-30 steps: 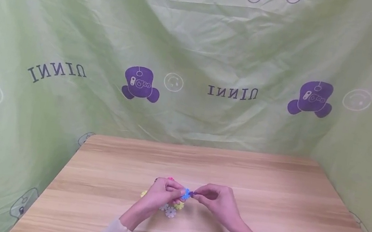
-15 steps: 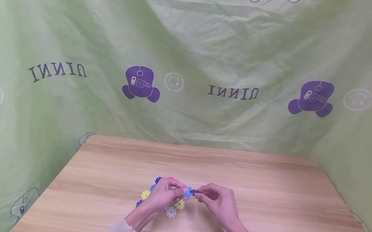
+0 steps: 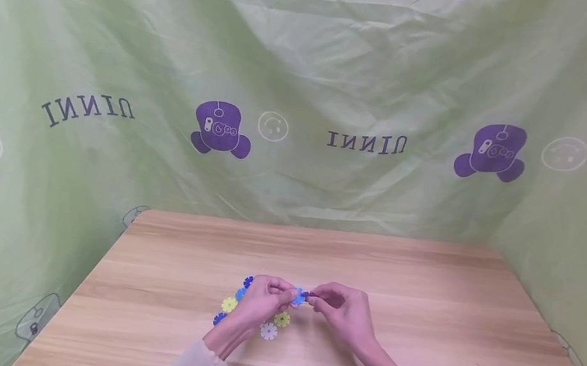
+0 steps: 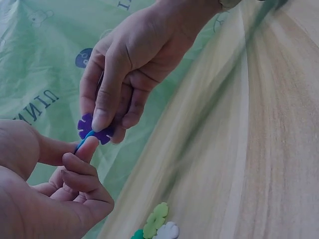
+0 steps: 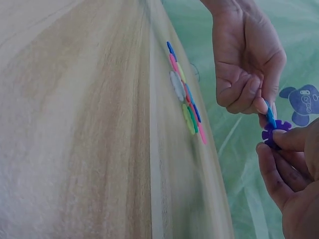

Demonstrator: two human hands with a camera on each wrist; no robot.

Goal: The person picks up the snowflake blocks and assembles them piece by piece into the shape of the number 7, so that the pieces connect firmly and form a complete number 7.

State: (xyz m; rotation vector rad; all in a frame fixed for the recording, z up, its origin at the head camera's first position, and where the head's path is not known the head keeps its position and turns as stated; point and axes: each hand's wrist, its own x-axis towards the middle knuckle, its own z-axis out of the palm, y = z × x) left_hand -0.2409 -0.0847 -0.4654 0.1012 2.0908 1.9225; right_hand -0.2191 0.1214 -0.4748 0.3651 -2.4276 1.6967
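Note:
My left hand [image 3: 256, 306] pinches a light blue notched flower-shaped disc [image 3: 300, 296] between thumb and finger. On the right, my right hand [image 3: 347, 315] pinches a purple disc of the same kind [image 5: 268, 135]. The two discs meet edge to edge, at an angle, held above the table. Both wrist views show the blue disc [image 5: 270, 114] crossing the purple one's rim. How deep the notches engage cannot be seen. My fingers cover part of each disc.
Several loose notched discs lie on the wooden table [image 3: 428, 283], around and below the left hand. Among them are a white disc [image 3: 268, 332], yellow discs [image 3: 229, 305] and a dark blue disc [image 3: 219, 318]. A green patterned cloth [image 3: 301, 68] hangs behind the table.
Both hands, still holding the two discs, have risen slightly in the head view. My left hand has shifted a little right, uncovering more loose discs at its left.

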